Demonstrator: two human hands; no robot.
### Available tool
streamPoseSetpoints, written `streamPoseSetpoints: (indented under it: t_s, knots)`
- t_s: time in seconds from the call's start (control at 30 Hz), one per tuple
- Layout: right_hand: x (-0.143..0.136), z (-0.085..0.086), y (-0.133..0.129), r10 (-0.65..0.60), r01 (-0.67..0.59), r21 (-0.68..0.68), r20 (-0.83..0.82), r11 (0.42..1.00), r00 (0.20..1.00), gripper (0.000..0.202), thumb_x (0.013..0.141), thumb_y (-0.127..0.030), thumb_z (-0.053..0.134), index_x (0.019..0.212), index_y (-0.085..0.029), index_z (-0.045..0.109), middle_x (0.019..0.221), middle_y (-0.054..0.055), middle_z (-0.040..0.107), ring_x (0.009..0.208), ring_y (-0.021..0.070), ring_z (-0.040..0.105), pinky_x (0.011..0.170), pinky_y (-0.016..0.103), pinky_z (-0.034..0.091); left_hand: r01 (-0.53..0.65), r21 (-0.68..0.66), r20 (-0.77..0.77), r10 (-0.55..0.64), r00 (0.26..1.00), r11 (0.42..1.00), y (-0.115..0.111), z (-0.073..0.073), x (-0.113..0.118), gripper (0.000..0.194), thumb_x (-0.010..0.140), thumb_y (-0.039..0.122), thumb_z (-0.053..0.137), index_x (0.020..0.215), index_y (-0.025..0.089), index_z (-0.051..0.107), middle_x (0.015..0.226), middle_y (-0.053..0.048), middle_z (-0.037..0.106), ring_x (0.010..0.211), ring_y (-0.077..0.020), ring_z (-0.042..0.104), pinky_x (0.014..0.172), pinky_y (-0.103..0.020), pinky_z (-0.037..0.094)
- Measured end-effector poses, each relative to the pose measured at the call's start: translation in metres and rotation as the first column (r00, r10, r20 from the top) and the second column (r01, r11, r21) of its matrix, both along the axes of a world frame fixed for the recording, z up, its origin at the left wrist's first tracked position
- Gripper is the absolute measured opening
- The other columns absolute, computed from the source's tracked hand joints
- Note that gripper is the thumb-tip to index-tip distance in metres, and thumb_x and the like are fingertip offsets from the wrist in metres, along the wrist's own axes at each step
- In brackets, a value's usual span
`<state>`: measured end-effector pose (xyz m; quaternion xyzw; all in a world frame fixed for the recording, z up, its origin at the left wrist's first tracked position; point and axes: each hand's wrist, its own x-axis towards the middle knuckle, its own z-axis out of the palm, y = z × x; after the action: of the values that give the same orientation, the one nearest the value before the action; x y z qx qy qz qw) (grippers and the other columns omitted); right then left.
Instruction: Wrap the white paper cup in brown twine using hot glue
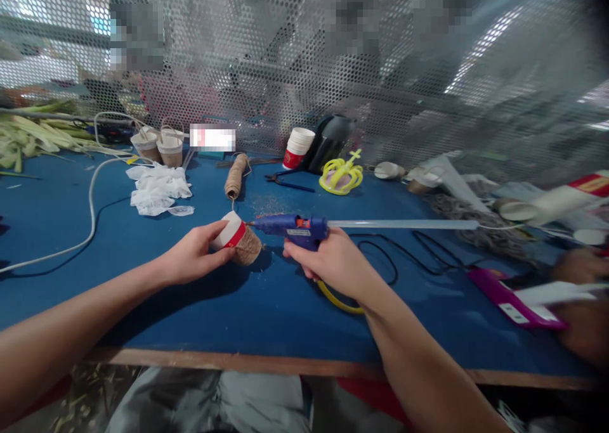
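Tilted in my left hand (204, 252) is a paper cup (234, 233), white and red near its rim and wound with brown twine (248, 248) at the base end. My right hand (326, 258) is closed around the handle of a blue glue gun (290, 226). A long clear glue stick (404, 224) juts from the gun's back. The nozzle is at the cup, close to the edge of the wound twine; whether it touches I cannot tell. Behind the cup lies a roll of twine (235, 178), a strand running from it towards the cup.
Farther back stand stacked paper cups (299, 148), a yellow crown-shaped piece (340, 177), blue-handled pliers (292, 183) and two wrapped cups (170, 149). White crumpled material (159, 189) lies left. A purple tool (516, 300) is near another person's hand (583, 268). Perforated metal (266, 59) borders the table's back.
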<state>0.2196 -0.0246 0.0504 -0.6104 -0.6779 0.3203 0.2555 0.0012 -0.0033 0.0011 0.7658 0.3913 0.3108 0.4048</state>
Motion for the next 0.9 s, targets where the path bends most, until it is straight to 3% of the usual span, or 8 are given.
streamPoseSetpoints:
  t_s: [0.17, 0.3, 0.37, 0.47, 0.6, 0.7, 0.83, 0.9]
  knots:
    - [0.01, -0.005, 0.012, 0.004, -0.012, -0.036, -0.221, 0.999, 0.975, 0.019, 0.069, -0.03, 0.061, 0.061, -0.016, 0.051, 0.04, -0.005, 0.048, 0.035, 0.0073, 0.043, 0.036, 0.019, 0.038, -0.018, 0.022, -0.036, 0.019, 0.999, 1.0, 0.001, 0.001, 0.0, 0.035, 0.075, 0.031, 0.052, 0.103, 0.01, 0.054, 0.094, -0.009, 0.066, 0.079, -0.0209, 0.062, 0.07, -0.028, 0.048]
    - [0.025, -0.01, 0.036, -0.145, 0.169, 0.038, -0.349, 0.985, 0.926, 0.015, 0.069, -0.027, 0.064, 0.07, -0.015, 0.055, 0.059, -0.001, 0.057, 0.05, 0.0079, 0.051, 0.047, 0.019, 0.043, -0.033, 0.041, -0.04, 0.035, 0.999, 0.999, 0.001, 0.002, 0.001, 0.032, 0.075, 0.032, 0.051, 0.099, 0.011, 0.056, 0.092, -0.007, 0.067, 0.079, -0.0207, 0.062, 0.071, -0.028, 0.047]
    - [0.033, -0.013, 0.052, -0.256, 0.278, 0.047, -0.268, 0.959, 0.929, 0.014, 0.076, -0.027, 0.057, 0.07, -0.015, 0.055, 0.065, 0.002, 0.06, 0.054, 0.0077, 0.053, 0.048, 0.018, 0.043, -0.039, 0.044, -0.043, 0.041, 0.998, 0.998, 0.001, 0.001, 0.001, 0.032, 0.075, 0.032, 0.051, 0.099, 0.011, 0.056, 0.093, -0.006, 0.067, 0.08, -0.0203, 0.061, 0.072, -0.028, 0.047]
    - [0.045, -0.021, 0.074, -0.32, 0.327, 0.012, -0.176, 0.945, 0.931, 0.023, 0.081, -0.026, 0.05, 0.062, -0.013, 0.053, 0.058, 0.003, 0.057, 0.044, 0.0059, 0.048, 0.042, 0.018, 0.041, -0.051, 0.056, -0.063, 0.055, 0.997, 0.997, 0.001, 0.0, 0.001, 0.031, 0.075, 0.032, 0.051, 0.098, 0.012, 0.057, 0.092, -0.006, 0.067, 0.079, -0.0201, 0.061, 0.072, -0.028, 0.047]
    - [0.058, -0.037, 0.095, -0.381, 0.381, 0.005, -0.033, 0.924, 0.924, 0.027, 0.078, -0.033, 0.054, 0.059, -0.014, 0.05, 0.045, 0.0, 0.051, 0.038, 0.0086, 0.048, 0.041, 0.021, 0.041, -0.052, 0.064, -0.077, 0.056, 0.995, 0.997, 0.002, 0.0, 0.0, 0.03, 0.076, 0.031, 0.051, 0.098, 0.011, 0.057, 0.09, -0.007, 0.067, 0.078, -0.0209, 0.061, 0.072, -0.031, 0.047]
    - [0.061, -0.044, 0.104, -0.393, 0.392, 0.037, 0.099, 0.919, 0.914, 0.03, 0.075, -0.036, 0.058, 0.055, -0.014, 0.051, 0.046, 0.004, 0.054, 0.048, 0.0156, 0.057, 0.048, 0.026, 0.043, -0.048, 0.057, -0.073, 0.052, 0.996, 0.997, 0.003, -0.001, -0.001, 0.031, 0.076, 0.031, 0.051, 0.098, 0.011, 0.057, 0.089, -0.007, 0.067, 0.078, -0.0212, 0.06, 0.072, -0.031, 0.047]
    - [0.049, -0.037, 0.098, -0.388, 0.362, 0.144, 0.24, 0.921, 0.89, 0.019, 0.072, -0.027, 0.059, 0.063, -0.01, 0.058, 0.08, 0.02, 0.063, 0.09, 0.0294, 0.058, 0.07, 0.033, 0.044, -0.036, 0.045, -0.032, 0.037, 0.999, 0.998, 0.003, 0.0, -0.001, 0.027, 0.076, 0.031, 0.052, 0.095, 0.012, 0.058, 0.088, -0.006, 0.067, 0.079, -0.0208, 0.06, 0.072, -0.03, 0.047]
    - [0.035, -0.027, 0.085, -0.311, 0.272, 0.175, 0.262, 0.946, 0.914, 0.014, 0.074, -0.022, 0.056, 0.079, -0.01, 0.061, 0.101, 0.02, 0.06, 0.101, 0.0273, 0.053, 0.077, 0.033, 0.042, -0.028, 0.047, -0.025, 0.03, 0.999, 0.998, 0.002, 0.002, -0.002, 0.027, 0.076, 0.03, 0.052, 0.094, 0.012, 0.058, 0.089, -0.006, 0.067, 0.08, -0.0206, 0.06, 0.073, -0.03, 0.047]
